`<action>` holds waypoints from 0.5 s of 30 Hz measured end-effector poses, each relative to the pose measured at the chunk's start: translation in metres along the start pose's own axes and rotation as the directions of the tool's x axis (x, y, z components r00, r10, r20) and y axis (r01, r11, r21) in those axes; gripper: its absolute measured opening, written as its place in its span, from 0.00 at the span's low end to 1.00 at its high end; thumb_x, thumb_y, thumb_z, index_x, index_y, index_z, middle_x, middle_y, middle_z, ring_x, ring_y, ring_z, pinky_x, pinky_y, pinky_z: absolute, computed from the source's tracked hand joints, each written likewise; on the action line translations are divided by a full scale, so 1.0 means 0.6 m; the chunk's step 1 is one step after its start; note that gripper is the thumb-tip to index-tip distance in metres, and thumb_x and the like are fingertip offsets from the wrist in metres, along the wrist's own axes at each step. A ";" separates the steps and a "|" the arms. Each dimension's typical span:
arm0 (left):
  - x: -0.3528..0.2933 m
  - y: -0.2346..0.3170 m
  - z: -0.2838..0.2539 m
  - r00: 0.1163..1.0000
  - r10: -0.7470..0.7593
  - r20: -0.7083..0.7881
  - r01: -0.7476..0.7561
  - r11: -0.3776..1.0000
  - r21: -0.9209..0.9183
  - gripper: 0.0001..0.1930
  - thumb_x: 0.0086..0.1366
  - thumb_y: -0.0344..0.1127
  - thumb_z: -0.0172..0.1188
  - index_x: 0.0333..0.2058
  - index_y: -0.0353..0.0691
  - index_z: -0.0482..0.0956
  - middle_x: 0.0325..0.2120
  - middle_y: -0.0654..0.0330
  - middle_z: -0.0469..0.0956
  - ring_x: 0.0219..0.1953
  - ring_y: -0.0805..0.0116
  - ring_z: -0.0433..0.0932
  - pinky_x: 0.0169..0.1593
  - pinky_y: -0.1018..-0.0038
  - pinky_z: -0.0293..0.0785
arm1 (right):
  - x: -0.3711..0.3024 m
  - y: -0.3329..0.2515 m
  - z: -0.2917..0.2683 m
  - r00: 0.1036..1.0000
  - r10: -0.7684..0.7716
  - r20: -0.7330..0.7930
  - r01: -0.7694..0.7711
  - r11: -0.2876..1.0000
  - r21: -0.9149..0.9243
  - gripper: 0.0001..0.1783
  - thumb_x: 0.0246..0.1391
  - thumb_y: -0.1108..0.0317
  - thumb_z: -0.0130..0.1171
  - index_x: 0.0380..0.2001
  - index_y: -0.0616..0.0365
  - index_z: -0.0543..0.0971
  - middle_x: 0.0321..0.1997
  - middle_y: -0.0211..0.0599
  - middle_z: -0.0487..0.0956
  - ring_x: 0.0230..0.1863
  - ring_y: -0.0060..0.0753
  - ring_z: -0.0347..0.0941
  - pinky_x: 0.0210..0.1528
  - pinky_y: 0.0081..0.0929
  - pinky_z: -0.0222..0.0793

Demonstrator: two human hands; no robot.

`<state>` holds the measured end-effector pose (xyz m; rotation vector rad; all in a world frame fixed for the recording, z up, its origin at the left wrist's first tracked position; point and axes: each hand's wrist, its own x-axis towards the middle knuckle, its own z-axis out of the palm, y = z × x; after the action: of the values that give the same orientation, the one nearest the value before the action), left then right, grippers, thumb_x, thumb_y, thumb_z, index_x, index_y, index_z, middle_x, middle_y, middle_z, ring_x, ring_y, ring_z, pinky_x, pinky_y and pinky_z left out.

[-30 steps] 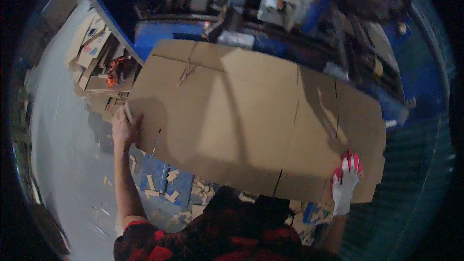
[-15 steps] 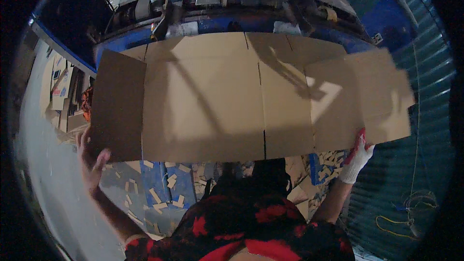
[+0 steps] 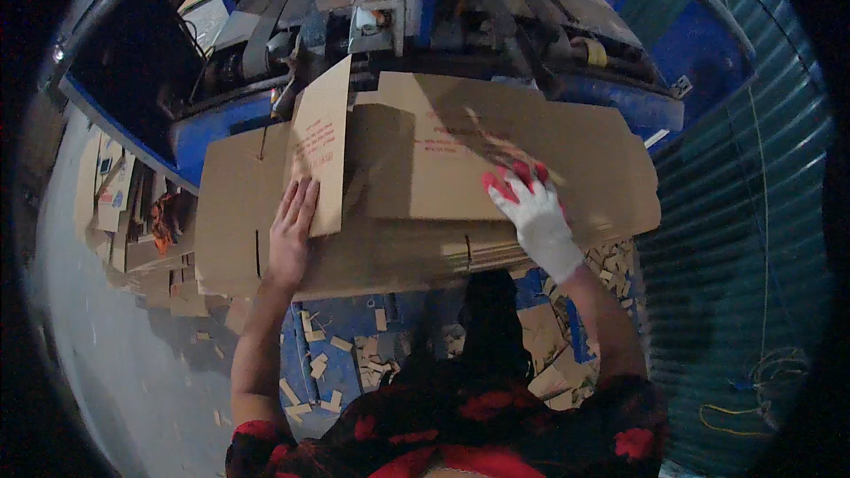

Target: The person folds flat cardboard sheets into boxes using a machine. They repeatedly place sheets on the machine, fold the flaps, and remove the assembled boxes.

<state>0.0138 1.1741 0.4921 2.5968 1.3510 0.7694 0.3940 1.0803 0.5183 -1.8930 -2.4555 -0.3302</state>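
A brown cardboard box blank (image 3: 398,186) lies before me on more cardboard sheets (image 3: 232,235), its two end panels turned inward. The left panel (image 3: 322,137) stands tilted up, with red print on its face. My bare left hand (image 3: 292,235) presses against that panel, fingers stretched along it. The right panel lies folded over nearly flat. On it rests my right hand (image 3: 538,221), in a white glove with red fingertips, its fingers spread. The undersides of both hands are hidden.
Beyond the cardboard stands a blue machine (image 3: 602,93) with rollers and belts. Cardboard scraps (image 3: 319,363) litter the floor below. Stacked cardboard (image 3: 115,199) is at the left, next to an orange-red bundle (image 3: 166,221). A green corrugated wall (image 3: 735,257) rises on the right.
The blank was spread out, held by its two ends. Both hands have since moved inward and folded the end panels over, bringing printed faces into view.
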 end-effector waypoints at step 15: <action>0.340 -0.108 0.117 0.990 -0.120 -0.075 0.141 0.891 0.432 0.30 0.60 0.30 0.54 0.62 0.44 0.61 0.56 0.50 0.64 0.54 0.49 0.68 0.55 0.56 0.68 | 0.355 0.230 0.084 0.995 -0.070 -0.065 0.055 0.976 -0.209 0.36 0.44 0.72 0.59 0.60 0.43 0.67 0.56 0.43 0.71 0.56 0.51 0.69 0.54 0.46 0.66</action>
<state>0.0970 1.3831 0.4887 2.7767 1.8818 0.5586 0.4757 1.3260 0.5212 -1.8400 -2.5242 -0.6690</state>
